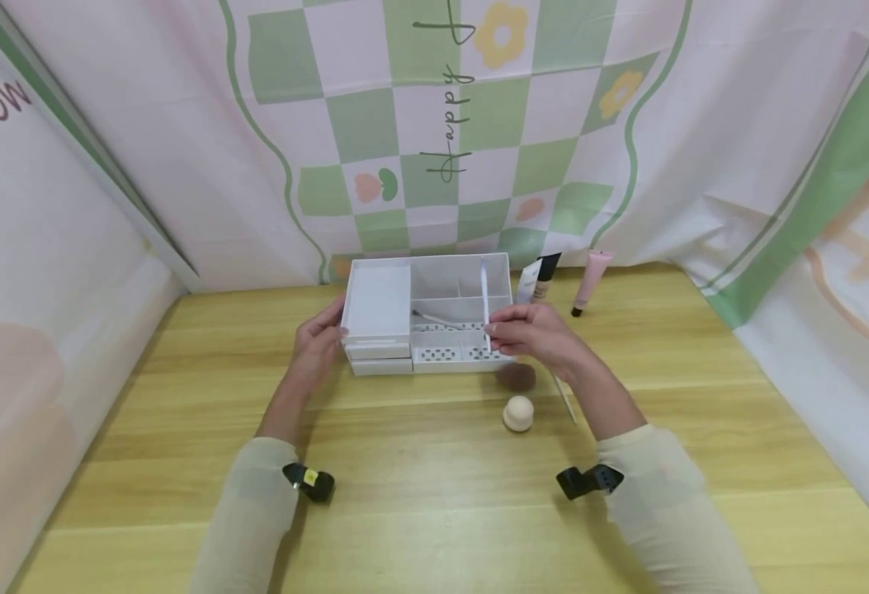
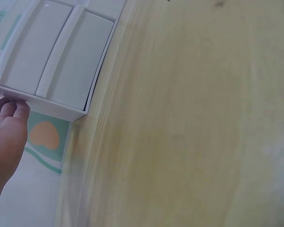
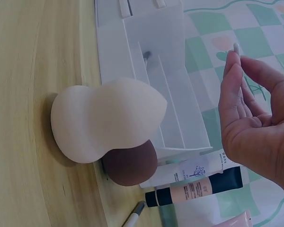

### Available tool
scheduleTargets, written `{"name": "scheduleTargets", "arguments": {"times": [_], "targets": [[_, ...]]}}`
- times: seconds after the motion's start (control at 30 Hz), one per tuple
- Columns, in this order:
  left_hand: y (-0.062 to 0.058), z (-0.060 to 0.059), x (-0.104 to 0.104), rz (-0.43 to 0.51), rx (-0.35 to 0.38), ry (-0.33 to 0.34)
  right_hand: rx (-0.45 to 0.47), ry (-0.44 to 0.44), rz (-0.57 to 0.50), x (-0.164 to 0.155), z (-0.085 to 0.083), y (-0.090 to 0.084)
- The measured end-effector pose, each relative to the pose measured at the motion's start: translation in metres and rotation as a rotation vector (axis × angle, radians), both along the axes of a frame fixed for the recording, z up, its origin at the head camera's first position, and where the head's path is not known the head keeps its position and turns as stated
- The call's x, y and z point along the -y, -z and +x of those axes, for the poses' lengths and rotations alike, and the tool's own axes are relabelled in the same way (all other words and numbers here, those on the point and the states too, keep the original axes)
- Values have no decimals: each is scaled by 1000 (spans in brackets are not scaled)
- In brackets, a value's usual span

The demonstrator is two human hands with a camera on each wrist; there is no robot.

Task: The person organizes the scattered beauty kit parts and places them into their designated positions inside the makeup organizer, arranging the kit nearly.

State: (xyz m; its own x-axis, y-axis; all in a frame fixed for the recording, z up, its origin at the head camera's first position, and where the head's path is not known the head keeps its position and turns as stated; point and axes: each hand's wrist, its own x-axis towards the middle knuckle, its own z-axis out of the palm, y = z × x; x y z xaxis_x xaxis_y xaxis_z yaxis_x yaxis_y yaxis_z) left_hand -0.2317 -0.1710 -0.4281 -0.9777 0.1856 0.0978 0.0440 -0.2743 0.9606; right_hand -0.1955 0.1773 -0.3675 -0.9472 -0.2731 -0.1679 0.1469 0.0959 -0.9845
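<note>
A white desk organizer stands on the table, with drawers at its left and open compartments at its right. My left hand rests against its left side wall; in the left wrist view the fingers touch that wall. Over the right compartments my right hand pinches a thin white stick, held nearly upright. What kind of stick it is, I cannot tell. A small makeup brush lies slanted inside a middle compartment. Close by the organizer's front right corner are a brown makeup sponge and a beige makeup sponge.
A white tube and a black-capped tube stand by the organizer's right side. Farther right is a pink tube. Another thin brush-like stick lies below my right hand. A patterned curtain hangs behind the table.
</note>
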Motion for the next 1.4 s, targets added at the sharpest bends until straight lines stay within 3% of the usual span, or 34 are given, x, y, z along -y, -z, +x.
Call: {"name": "scheduleTargets", "arguments": {"times": [0.37,1.0,1.4], "targets": [[2,-1,2,2,12,-7,41,38,-3,19,-7,-1],[2,-2,2,15,-13,6,94,-56,33,62,-26,-5],[2,-2,2,19,-28,13,151,-58,2,86,-43,-2]]}}
